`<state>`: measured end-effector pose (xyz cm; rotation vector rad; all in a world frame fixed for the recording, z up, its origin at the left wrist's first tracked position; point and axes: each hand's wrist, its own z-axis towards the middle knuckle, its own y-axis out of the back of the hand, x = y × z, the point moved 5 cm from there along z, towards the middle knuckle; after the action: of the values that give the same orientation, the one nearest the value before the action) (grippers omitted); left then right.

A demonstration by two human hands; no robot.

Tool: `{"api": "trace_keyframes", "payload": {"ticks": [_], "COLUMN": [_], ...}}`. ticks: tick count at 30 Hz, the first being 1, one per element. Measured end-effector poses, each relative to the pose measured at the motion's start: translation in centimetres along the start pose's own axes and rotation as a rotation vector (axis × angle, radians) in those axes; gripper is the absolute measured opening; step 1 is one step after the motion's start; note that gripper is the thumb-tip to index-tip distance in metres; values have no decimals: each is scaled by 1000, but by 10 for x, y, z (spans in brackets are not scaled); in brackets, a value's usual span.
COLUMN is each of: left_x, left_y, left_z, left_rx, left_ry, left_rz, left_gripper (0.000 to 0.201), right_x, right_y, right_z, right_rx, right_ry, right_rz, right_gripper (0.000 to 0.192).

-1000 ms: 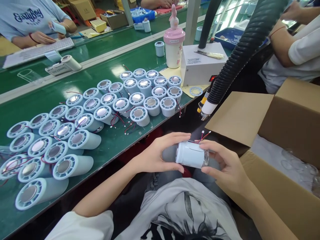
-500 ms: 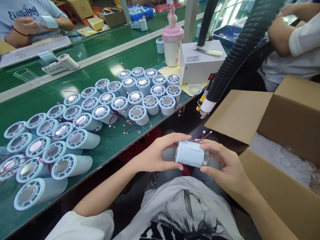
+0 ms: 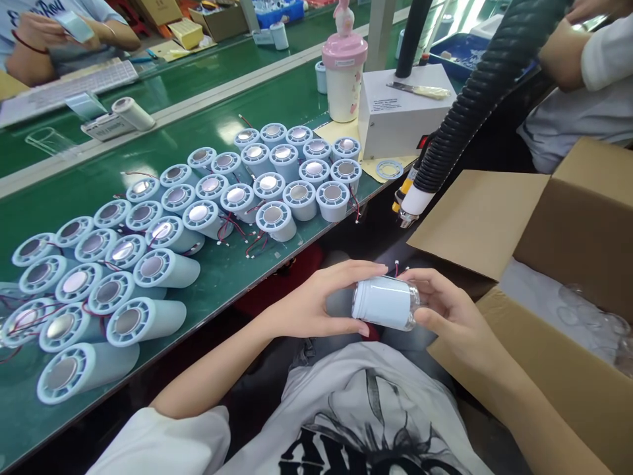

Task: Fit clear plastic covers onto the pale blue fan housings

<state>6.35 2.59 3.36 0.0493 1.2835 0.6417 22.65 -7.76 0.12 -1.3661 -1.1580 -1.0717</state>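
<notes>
Over my lap I hold a pale blue cylinder on its side between both hands. My left hand grips its capped end with thumb below and fingers over the top. My right hand wraps the other end, where a clear plastic piece shows. Thin red wires with a small white plug stick out just above the cylinder. On the green bench to my left lie several matching pale blue cylinders with round metal discs in their ends, some upright, some lying down.
An open cardboard box with clear plastic parts inside stands at my right. A black ribbed hose hangs over a white box unit. A pink-lidded cup stands behind it. Other people sit across the bench and at the right.
The cylinder has turned slightly in my hands and sits a little higher. My right fingers have shifted further around its clear end, and the red wires show less.
</notes>
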Motion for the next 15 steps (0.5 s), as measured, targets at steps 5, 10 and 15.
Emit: {"api": "trace_keyframes", "payload": {"ticks": [5, 10, 15], "left_x": [0, 0, 2], "left_y": [0, 0, -1], "left_z": [-1, -4, -6], "left_rx": [10, 9, 15], "left_ry": [-2, -7, 1], "left_rz": [-4, -19, -42], "left_gripper": [77, 79, 80], "right_x": [-3, -15, -20], "right_y": [-3, -9, -17], "right_z": [2, 3, 5], "right_rx": [-8, 17, 6], "right_ry": [-87, -263, -385], "right_rz": [126, 243, 306], "right_gripper": [30, 39, 48]}}
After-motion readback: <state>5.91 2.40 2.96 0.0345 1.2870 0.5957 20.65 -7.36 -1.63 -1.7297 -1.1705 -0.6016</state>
